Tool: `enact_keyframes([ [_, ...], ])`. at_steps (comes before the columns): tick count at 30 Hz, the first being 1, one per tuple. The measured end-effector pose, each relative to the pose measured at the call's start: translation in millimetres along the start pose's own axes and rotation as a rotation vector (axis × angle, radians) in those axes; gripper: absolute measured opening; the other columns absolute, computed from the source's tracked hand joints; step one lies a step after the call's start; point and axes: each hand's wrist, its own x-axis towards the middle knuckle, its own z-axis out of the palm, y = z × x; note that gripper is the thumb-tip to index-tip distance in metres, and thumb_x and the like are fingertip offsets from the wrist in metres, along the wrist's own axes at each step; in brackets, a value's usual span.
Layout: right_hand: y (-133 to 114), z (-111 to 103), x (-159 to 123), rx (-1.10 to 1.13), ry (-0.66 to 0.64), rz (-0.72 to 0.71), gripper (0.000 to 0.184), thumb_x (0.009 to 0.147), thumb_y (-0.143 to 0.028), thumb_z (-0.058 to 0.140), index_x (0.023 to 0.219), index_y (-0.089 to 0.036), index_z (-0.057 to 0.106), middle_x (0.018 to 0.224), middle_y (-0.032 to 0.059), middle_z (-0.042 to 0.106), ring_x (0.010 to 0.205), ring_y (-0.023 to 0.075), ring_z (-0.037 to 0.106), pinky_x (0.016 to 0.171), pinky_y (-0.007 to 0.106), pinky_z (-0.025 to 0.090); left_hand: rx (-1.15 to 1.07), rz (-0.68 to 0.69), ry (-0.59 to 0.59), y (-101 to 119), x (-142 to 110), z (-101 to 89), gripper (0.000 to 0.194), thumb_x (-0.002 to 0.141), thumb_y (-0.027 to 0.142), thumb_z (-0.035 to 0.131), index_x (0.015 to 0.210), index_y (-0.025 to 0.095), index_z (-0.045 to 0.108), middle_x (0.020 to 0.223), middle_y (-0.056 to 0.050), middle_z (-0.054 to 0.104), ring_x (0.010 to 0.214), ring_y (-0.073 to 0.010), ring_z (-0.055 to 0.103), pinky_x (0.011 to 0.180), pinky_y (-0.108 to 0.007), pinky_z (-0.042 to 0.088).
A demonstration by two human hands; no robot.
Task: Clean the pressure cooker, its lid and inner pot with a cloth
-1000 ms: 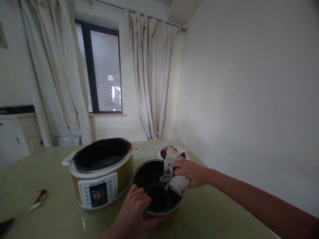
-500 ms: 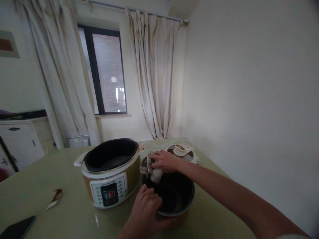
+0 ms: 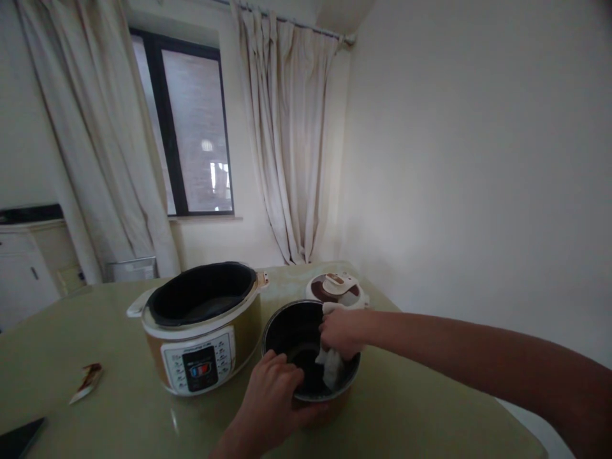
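A dark round inner pot [image 3: 292,322] with a thin pale rim stands on the table in front of me. My left hand [image 3: 276,392] grips its near left rim, fingers over the edge and thumb along the outside. My right hand [image 3: 343,330] is closed around a pale, crumpled cloth [image 3: 332,370], which hangs inside the pot against its right wall. To the left stands the cooker body [image 3: 203,347], white and gold with a button panel, its top open on a black interior. Behind the pot lies a round white and brown lid [image 3: 337,288], partly hidden by my right hand.
A small brown and white scrap [image 3: 87,382] lies on the green tabletop [image 3: 129,408] at left, with a dark flat object [image 3: 21,438] near the corner. Curtains, a window and a white cabinet [image 3: 29,261] stand behind; a bare wall is at right.
My right hand has carried the cloth from the pot's far left rim to its right inner wall. My left hand keeps hold of the rim. The view has shifted slightly right.
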Motion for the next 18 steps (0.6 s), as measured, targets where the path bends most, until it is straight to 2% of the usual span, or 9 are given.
enact_keyframes([
  [2,-3.2,4.5,21.7,-0.041,-0.013,-0.028,0.020,0.077,-0.022,0.077,0.095,-0.028,0.083,0.094,0.0081,0.079,0.089,0.0284,0.072,0.069,0.037,0.052,-0.007,-0.016,-0.032,1.7,1.1,0.3,0.048,0.076,0.067,0.087,0.067,0.026,0.064,0.065,0.001,0.070,0.070,-0.0231,0.066,0.071,-0.040,0.040],
  [4,-2.1,2.5,46.5,-0.067,0.031,-0.057,0.018,0.085,-0.016,0.070,0.094,-0.026,0.081,0.104,0.0105,0.080,0.100,0.0303,0.073,0.074,0.040,0.055,-0.012,-0.018,-0.053,3.0,2.2,1.3,0.047,0.078,0.065,0.087,0.066,0.026,0.065,0.066,0.000,0.070,0.070,-0.0228,0.066,0.070,-0.040,0.041],
  [6,2.5,-7.3,71.6,-0.061,0.072,-0.134,0.021,0.091,-0.018,0.066,0.106,-0.025,0.080,0.124,0.0099,0.078,0.116,0.0292,0.070,0.087,0.040,0.056,-0.018,-0.004,-0.052,4.1,3.4,2.7,0.047,0.080,0.064,0.085,0.064,0.025,0.064,0.065,0.000,0.070,0.069,-0.0221,0.067,0.070,-0.040,0.042],
  [8,8.2,-19.9,92.2,-0.033,0.099,-0.262,0.029,0.095,-0.026,0.069,0.123,-0.026,0.077,0.142,0.0044,0.072,0.129,0.0238,0.064,0.101,0.033,0.053,-0.029,0.008,-0.044,5.1,4.3,4.1,0.048,0.080,0.064,0.084,0.063,0.025,0.064,0.064,0.001,0.070,0.066,-0.0215,0.067,0.068,-0.040,0.042],
  [11,14.7,-26.7,104.4,-0.001,0.129,-0.377,0.033,0.098,-0.029,0.066,0.131,-0.025,0.073,0.154,0.0034,0.064,0.139,0.0200,0.058,0.107,0.028,0.049,-0.017,-0.007,-0.019,6.8,5.1,6.6,0.048,0.079,0.065,0.085,0.062,0.025,0.063,0.064,0.001,0.070,0.064,-0.0215,0.068,0.065,-0.039,0.042],
  [12,15.8,-23.3,102.9,0.015,0.146,-0.341,0.029,0.099,-0.026,0.064,0.127,-0.025,0.075,0.154,0.0054,0.064,0.140,0.0213,0.058,0.106,0.030,0.050,-0.004,-0.015,-0.002,7.3,5.4,7.5,0.048,0.079,0.064,0.084,0.063,0.025,0.063,0.064,0.001,0.070,0.064,-0.0218,0.069,0.066,-0.039,0.043],
  [14,16.1,-9.5,93.9,0.071,0.164,-0.162,0.022,0.096,-0.019,0.063,0.110,-0.024,0.079,0.145,0.0108,0.070,0.135,0.0267,0.062,0.099,0.038,0.054,0.027,-0.022,0.037,7.7,6.1,9.1,0.046,0.082,0.062,0.083,0.064,0.024,0.063,0.063,0.000,0.069,0.064,-0.0220,0.069,0.066,-0.039,0.043],
  [16,13.4,7.6,82.4,0.146,0.148,0.041,0.012,0.086,-0.016,0.069,0.088,-0.022,0.079,0.120,0.0154,0.079,0.118,0.0328,0.071,0.089,0.044,0.058,0.053,-0.012,0.066,7.3,6.8,10.4,0.046,0.084,0.060,0.082,0.064,0.024,0.062,0.062,0.000,0.067,0.063,-0.0218,0.068,0.066,-0.039,0.043],
  [18,7.9,20.0,74.4,0.224,0.132,0.143,0.004,0.075,-0.018,0.076,0.072,-0.020,0.075,0.089,0.0145,0.080,0.092,0.0341,0.076,0.078,0.046,0.059,0.075,-0.002,0.074,6.4,7.2,11.1,0.046,0.084,0.060,0.082,0.063,0.024,0.061,0.062,0.000,0.067,0.062,-0.0218,0.068,0.064,-0.039,0.042],
])
